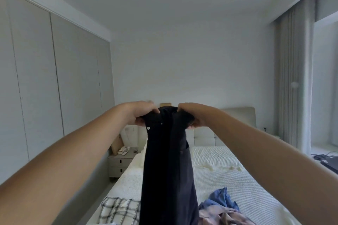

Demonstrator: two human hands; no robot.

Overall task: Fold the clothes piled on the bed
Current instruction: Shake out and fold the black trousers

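Above the bed, at arm's length in front of the camera, a pair of dark navy, nearly black trousers [168, 160] is held up by its waistband and hangs straight down past the lower edge of the view. The waistband is gripped on one side by the left hand [141, 115] and on the other by the right hand [192, 115], fingers curled round the fabric, the two hands close together. A small pale button [148, 128] is seen just below the left hand.

Beneath the hanging trousers, a white quilted bed cover [219, 175] is spread over the bed. On it, to the right, a crumpled blue garment [222, 198] lies against a pinkish-mauve one [219, 214]; to the left a white and black checked cloth [118, 210] is seen. A padded beige headboard [237, 117] stands at the far end. Beside it a pale bedside cabinet [119, 165] carries small objects, possibly a telephone, though the view is too blurred to tell. Grey wardrobe doors [54, 78] line the left wall, and pale curtains [292, 78] hang at the right.
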